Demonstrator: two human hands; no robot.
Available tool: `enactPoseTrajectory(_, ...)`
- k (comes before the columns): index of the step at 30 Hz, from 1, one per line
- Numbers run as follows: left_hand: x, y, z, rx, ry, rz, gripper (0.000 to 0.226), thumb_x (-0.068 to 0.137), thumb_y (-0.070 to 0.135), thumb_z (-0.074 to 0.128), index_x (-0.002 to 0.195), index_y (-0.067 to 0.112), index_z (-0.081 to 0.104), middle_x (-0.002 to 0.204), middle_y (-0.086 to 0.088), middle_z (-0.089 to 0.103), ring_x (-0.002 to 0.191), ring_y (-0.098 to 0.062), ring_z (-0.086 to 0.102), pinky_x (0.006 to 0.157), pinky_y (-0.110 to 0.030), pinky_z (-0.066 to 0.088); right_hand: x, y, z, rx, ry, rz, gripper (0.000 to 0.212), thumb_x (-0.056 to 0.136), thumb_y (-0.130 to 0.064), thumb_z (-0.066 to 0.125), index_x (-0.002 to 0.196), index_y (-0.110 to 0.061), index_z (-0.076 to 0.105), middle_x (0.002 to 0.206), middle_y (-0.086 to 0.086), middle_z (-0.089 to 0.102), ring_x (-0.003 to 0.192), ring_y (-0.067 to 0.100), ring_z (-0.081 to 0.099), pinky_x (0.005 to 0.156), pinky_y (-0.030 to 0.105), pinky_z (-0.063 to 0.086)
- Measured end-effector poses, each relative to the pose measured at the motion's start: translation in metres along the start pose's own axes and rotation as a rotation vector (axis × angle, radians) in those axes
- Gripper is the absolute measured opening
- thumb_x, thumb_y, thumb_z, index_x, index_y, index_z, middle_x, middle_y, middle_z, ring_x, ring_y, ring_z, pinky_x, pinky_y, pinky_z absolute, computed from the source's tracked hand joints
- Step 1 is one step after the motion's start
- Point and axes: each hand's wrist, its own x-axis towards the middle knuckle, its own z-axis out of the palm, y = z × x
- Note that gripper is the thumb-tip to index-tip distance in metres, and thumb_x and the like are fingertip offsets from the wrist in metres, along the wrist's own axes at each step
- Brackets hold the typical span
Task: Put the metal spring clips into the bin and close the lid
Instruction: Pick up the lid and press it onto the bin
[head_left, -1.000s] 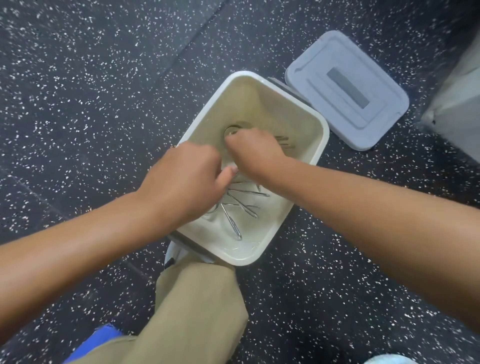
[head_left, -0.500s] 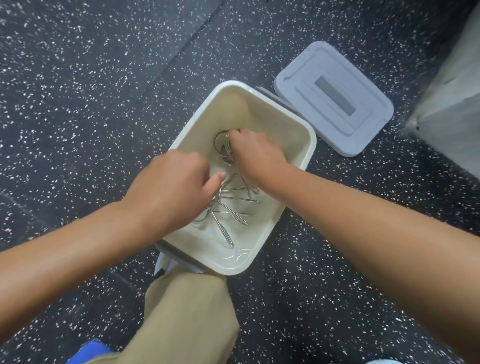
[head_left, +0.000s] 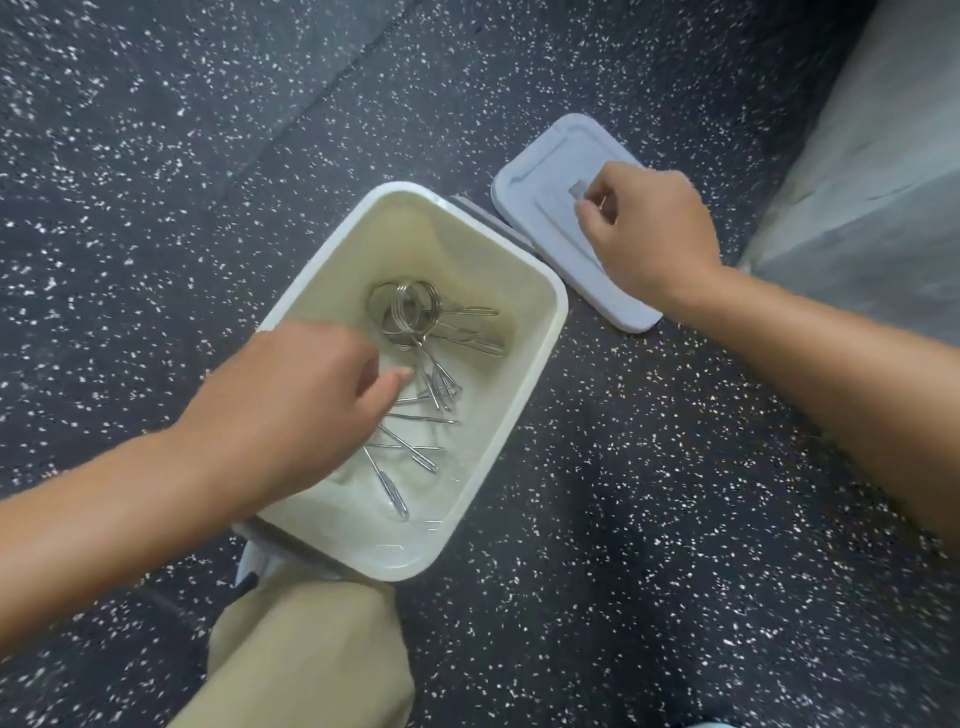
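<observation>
A white rectangular bin stands open on the floor. Several metal spring clips lie in it, rings at the far end and wire arms spread toward me. My left hand is inside the bin's left side with curled fingers over some clips; its thumb points at the pile, and I cannot see whether it holds one. The grey lid lies flat on the floor just right of the bin. My right hand rests on it with the fingertips closed at the recessed handle.
The floor is dark rubber with white speckles. A grey block rises at the right, close behind the lid. My knee in beige trousers touches the bin's near end.
My right hand has left the bin, where it set down the ringed clips, and moved right onto the lid. My left hand stays in the bin.
</observation>
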Motion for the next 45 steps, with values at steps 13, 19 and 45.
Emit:
enactPoseTrajectory(13,0.014,0.018,0.003,-0.057,0.006,0.148,0.039,0.096,0.054,0.042,0.071,0.026,0.053,0.073,0.008,0.057,0.068,-0.016,0.057,0.063,-0.038,0.051,0.059,0.076,0.076,-0.161,-0.356,0.282,0.047,0.098,-0.037,0.054,0.129,-0.001,0.053,0.136,0.020,0.047,0.110,0.041,0.057,0.089,0.043,0.046)
enactPoseTrajectory(19,0.013,0.012,0.001,0.010,0.007,0.159,0.042,0.097,0.054,0.038,0.072,0.023,0.051,0.074,0.007,0.054,0.070,-0.019,0.056,0.065,-0.039,0.050,0.076,0.080,0.102,-0.225,-0.260,0.401,0.058,0.098,-0.041,0.052,0.136,0.002,0.041,0.141,0.021,0.038,0.117,0.045,0.053,0.092,0.048,0.045)
enactPoseTrajectory(45,-0.008,-0.006,-0.008,0.046,0.097,0.207,0.047,0.092,0.058,0.028,0.069,0.024,0.051,0.068,0.009,0.050,0.064,-0.023,0.057,0.057,-0.040,0.052,0.015,0.059,-0.022,-0.548,-0.391,0.140,0.037,0.077,-0.040,0.045,0.072,-0.008,0.063,0.071,0.010,0.056,0.063,0.028,0.056,0.059,0.034,0.043)
